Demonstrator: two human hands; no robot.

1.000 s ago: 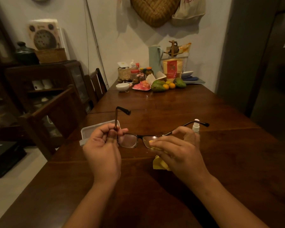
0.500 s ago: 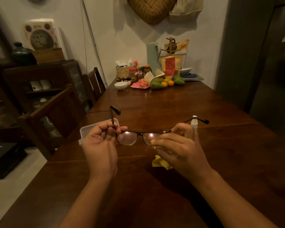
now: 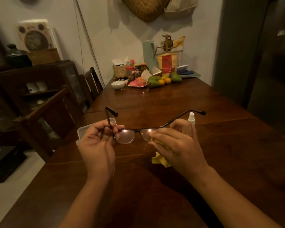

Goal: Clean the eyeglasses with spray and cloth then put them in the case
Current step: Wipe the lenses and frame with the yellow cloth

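Glasses (image 3: 135, 134) sit a touch lower and flatter than a second ago, held above the bench (image 3: 220, 153). Your left hand (image 3: 95, 145) pinches the left arm near the hinge; your right hand (image 3: 178, 145) pinches the yellow cloth (image 3: 160, 160) on the right lens. Wiping is ongoing. Spray (image 3: 191, 118) stands behind; the case (image 3: 81, 130) waits to the left.

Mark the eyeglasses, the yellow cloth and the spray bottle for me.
eyeglasses (image 3: 125, 136): head view, on the left lens.
yellow cloth (image 3: 158, 160): head view, on the corner hanging below the right hand.
spray bottle (image 3: 191, 118): head view, on its white body.
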